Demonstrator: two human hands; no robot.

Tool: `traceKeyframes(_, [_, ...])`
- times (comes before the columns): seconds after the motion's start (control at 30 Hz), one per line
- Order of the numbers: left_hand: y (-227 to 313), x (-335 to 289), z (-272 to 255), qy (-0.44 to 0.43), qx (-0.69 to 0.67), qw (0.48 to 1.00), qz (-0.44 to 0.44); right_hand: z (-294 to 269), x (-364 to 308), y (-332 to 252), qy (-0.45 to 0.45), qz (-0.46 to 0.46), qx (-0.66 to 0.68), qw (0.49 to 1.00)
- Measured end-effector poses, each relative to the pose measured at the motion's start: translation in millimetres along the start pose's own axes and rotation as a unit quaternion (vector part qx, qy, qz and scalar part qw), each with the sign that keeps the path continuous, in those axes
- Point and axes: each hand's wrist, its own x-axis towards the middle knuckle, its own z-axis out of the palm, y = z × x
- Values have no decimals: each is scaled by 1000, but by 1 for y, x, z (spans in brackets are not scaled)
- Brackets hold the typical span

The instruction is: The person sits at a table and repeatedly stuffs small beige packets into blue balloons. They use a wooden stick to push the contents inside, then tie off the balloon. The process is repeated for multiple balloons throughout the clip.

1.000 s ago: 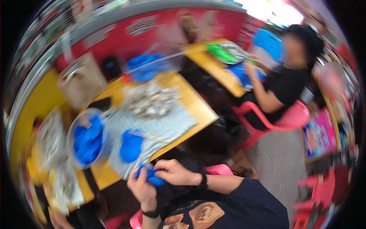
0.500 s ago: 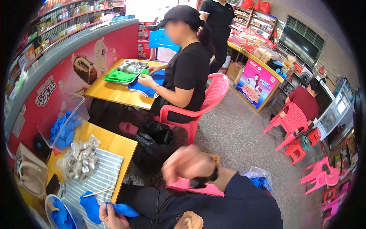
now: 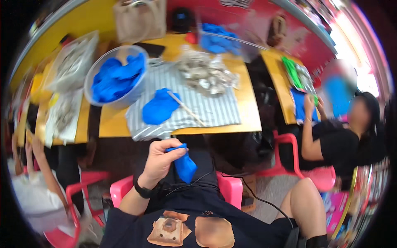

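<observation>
My left hand is closed around a blue glove over my lap, just below the front edge of the yellow table. A black band sits on that wrist. My right hand is out of view. On the table ahead, a striped cloth carries another blue glove, a thin stick and a pile of silvery pieces. A clear bowl full of blue gloves stands at the cloth's left.
I sit on a pink chair. A person in black sits on another pink chair at the right, by a second yellow table. Another person's arms show at the left. A tan bag and a clear box of blue gloves stand at the back.
The view has swung from the shop aisle back down to the table. My raised right hand has left the view. My left hand still holds the blue glove.
</observation>
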Motion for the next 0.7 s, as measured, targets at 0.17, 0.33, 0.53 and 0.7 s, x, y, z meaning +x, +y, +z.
traceKeyframes(0.17, [-6, -11, -6, 12, 25, 998, -63, -11, 3, 15, -64, 0, 21, 998])
traceKeyframes(0.33, [-14, -13, -17, 29, 53, 998, -36, -36, 3, 36, -147, -44, 66, 986])
traceKeyframes(0.53, [-19, -6, -21, 43, -18, 998, -32, -77, -53, 101, 99, 207, -72, 971])
traceKeyframes(0.7, [-17, 9, -19, 20, -47, 998, -34, -147, -110, 233, 355, 345, -473, 729])
